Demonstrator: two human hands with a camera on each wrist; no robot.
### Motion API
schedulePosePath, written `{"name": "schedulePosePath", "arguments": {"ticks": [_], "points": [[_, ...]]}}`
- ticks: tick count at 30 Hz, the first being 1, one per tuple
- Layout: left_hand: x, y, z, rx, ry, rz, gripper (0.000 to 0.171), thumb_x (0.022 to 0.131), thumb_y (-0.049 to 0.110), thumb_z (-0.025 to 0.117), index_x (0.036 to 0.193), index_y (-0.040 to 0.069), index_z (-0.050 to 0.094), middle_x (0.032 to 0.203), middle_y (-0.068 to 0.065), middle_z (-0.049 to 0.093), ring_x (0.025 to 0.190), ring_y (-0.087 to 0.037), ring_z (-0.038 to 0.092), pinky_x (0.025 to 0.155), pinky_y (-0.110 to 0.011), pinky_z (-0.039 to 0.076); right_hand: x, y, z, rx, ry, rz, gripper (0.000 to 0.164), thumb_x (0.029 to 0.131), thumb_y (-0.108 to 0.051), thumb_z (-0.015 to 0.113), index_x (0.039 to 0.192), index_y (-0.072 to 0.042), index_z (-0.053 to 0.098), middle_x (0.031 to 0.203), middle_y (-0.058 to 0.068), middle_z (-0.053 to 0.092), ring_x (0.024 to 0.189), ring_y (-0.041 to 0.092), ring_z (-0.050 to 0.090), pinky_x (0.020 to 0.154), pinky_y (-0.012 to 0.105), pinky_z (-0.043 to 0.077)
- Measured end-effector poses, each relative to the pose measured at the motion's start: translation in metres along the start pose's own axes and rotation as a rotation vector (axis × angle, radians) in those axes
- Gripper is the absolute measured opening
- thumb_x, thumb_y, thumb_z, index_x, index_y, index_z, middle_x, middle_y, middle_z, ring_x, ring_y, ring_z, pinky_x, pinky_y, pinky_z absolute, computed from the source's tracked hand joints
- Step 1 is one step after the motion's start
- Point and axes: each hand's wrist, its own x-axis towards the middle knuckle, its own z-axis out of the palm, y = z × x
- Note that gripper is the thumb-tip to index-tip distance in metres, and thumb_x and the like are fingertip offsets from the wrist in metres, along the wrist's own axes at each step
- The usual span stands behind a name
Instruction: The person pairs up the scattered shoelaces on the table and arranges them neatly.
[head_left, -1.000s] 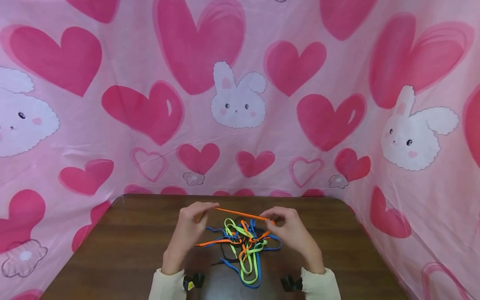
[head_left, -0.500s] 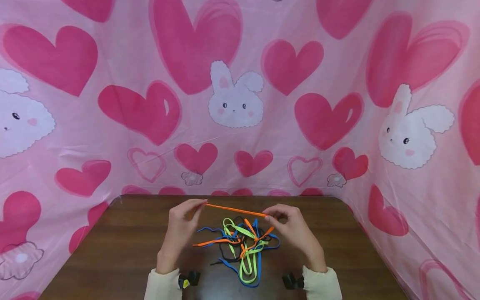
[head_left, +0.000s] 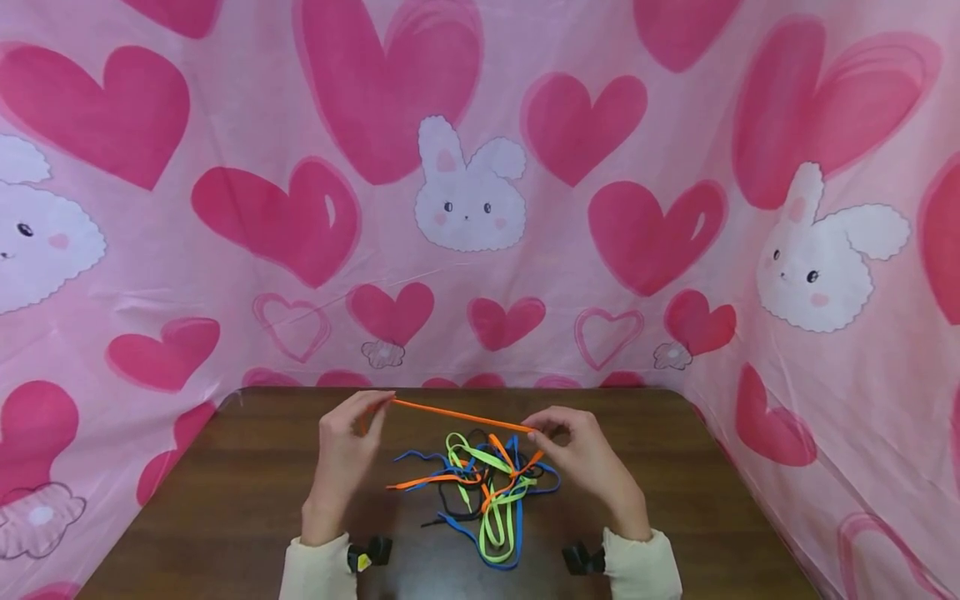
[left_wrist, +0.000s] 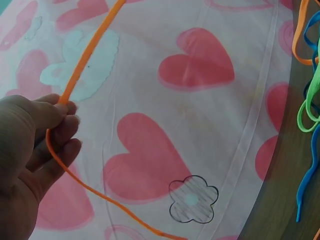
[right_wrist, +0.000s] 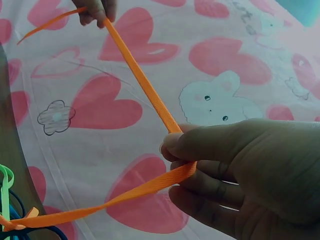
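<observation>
While tangled laces (head_left: 489, 457) lie on table (head_left: 247, 492), both hands (head_left: 347, 446) (head_left: 585, 454) pinch orange lace (head_left: 462, 415), straight between them.

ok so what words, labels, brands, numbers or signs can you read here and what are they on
No readable text in any view.
Yellow mark on the black device at the left wrist: too small to read.
Pink backdrop: printed pictures, no lettering seen.
Orange lace and tangled laces: no lettering visible.
</observation>
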Motion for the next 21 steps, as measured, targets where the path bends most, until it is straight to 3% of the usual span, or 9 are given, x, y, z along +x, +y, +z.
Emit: {"name": "schedulePosePath", "arguments": {"ticks": [3,8,15,21], "points": [[0.0,-0.002,-0.003,0.01,-0.01,0.01,0.031,0.074,-0.02,0.078,0.099,0.0,0.077,0.092,-0.009,0.077,0.081,-0.026,0.072,0.089,-0.006,0.046,0.001,0.001,0.0,-0.044,0.006,-0.009,0.014,0.09,-0.005,0.076,0.102,-0.012,0.076,0.095,0.003,0.074,0.078,0.008,0.067,0.072,0.028,0.058],[-0.001,-0.005,-0.007,0.039,-0.002,0.012,0.027,0.077,-0.016,0.078,0.098,-0.001,0.077,0.093,-0.009,0.077,0.082,-0.029,0.073,0.089,-0.006,0.045,0.001,0.002,0.0,-0.107,0.006,-0.029,0.012,0.091,-0.003,0.074,0.101,-0.008,0.076,0.096,-0.001,0.074,0.082,0.011,0.068,0.073,0.025,0.058],[-0.001,-0.005,-0.011,0.06,0.028,-0.007,0.029,0.074,-0.018,0.079,0.098,-0.001,0.078,0.092,-0.008,0.077,0.081,-0.026,0.073,0.089,-0.005,0.045,0.0,0.004,0.0,-0.109,-0.008,-0.027,0.015,0.089,0.003,0.073,0.1,-0.006,0.075,0.093,0.002,0.073,0.081,0.011,0.068,0.073,0.026,0.059],[0.001,-0.005,-0.022,0.059,0.05,-0.021,0.028,0.075,-0.016,0.08,0.098,-0.001,0.078,0.092,-0.009,0.077,0.08,-0.027,0.071,0.089,-0.005,0.044,0.0,0.008,0.0,-0.097,-0.07,0.031,0.017,0.089,0.002,0.072,0.1,-0.01,0.075,0.094,-0.001,0.072,0.081,0.009,0.064,0.073,0.025,0.058]]}}
